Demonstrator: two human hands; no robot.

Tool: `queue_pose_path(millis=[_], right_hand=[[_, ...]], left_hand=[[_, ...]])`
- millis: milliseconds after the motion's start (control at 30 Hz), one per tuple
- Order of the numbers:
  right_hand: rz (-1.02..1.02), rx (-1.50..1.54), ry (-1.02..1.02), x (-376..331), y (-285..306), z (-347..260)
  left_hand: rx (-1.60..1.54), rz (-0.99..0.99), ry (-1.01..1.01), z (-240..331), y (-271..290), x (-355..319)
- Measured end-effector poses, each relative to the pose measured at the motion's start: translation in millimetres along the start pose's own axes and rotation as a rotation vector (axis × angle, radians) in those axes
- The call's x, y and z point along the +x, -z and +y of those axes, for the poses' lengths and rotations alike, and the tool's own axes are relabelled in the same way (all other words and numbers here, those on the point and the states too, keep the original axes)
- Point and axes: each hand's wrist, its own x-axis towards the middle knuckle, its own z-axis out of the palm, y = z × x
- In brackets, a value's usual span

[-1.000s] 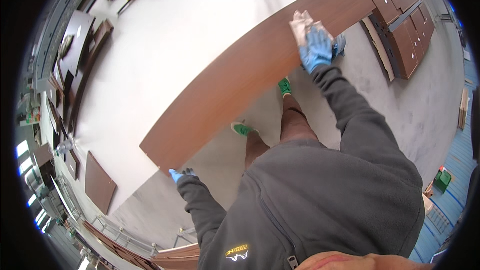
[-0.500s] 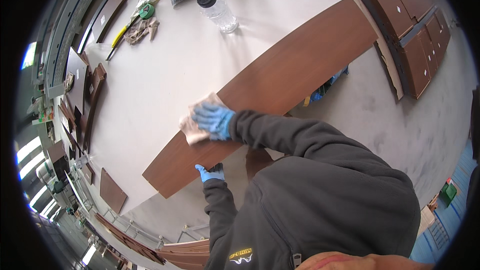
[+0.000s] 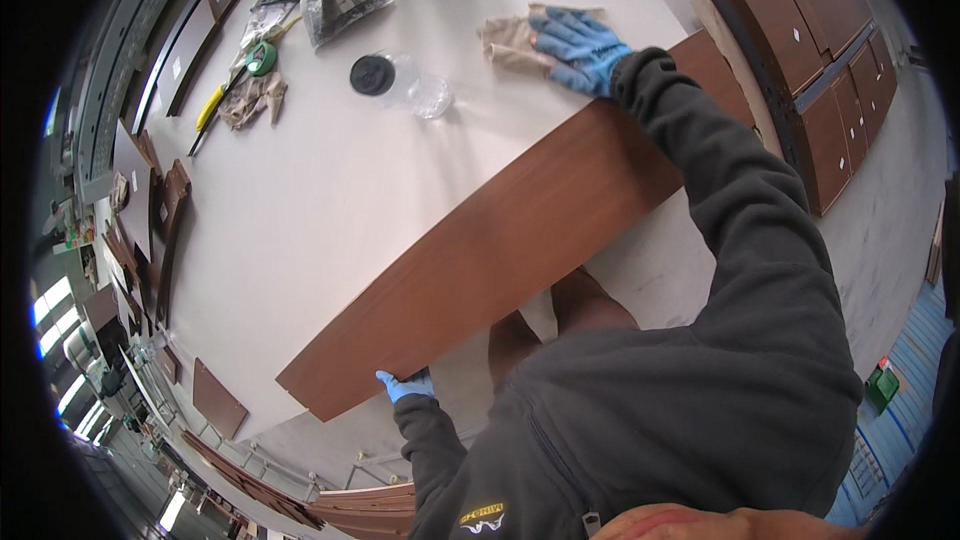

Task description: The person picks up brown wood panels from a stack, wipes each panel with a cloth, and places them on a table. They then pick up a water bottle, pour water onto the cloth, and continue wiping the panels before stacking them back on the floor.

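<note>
A long reddish-brown wooden panel (image 3: 500, 240), curved along its far edge, lies slantwise across the white table (image 3: 300, 210). At its near left end my left hand (image 3: 408, 385), in a blue glove, grips the edge, thumb on top and the other fingers hidden beneath. Beyond the panel's far right edge, my right hand (image 3: 585, 45) is over the white table, gloved in blue as well. It holds a beige cloth (image 3: 512, 45), its fingers laid across the cloth.
A clear bottle with a black lid (image 3: 373, 75) stands beyond the panel. Farther left are a plastic bag (image 3: 340, 0), a green tape roll (image 3: 261, 58), a yellow-handled tool (image 3: 210, 107) and a crumpled cloth (image 3: 253, 100). Brown panels (image 3: 795, 50) rest at right; more pieces (image 3: 172, 210) lie left.
My right hand has swept the cloth from the panel's left part up and right, past its far edge. My left hand keeps hold of the panel's near edge. The view has shifted slightly.
</note>
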Motion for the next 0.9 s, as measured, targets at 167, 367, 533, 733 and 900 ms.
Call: queue_pose_path(millis=[167,367,533,733,900], right_hand=[[0.098,-0.024,-0.397,32,-2,101],[0.085,0.179,-0.728,30,19,152],[0.071,0.423,-0.786,60,36,128],[0.414,0.491,-0.648,60,21,84],[0.577,0.376,0.249,33,44,-11]], left_hand=[[-0.050,0.080,-0.027,-3,-8,4],[-0.090,0.167,0.002,-1,-14,7],[-0.036,0.223,-0.003,0,-14,10],[-0.068,0.202,0.042,3,-10,12],[-0.038,0.240,0.038,4,-3,13]])
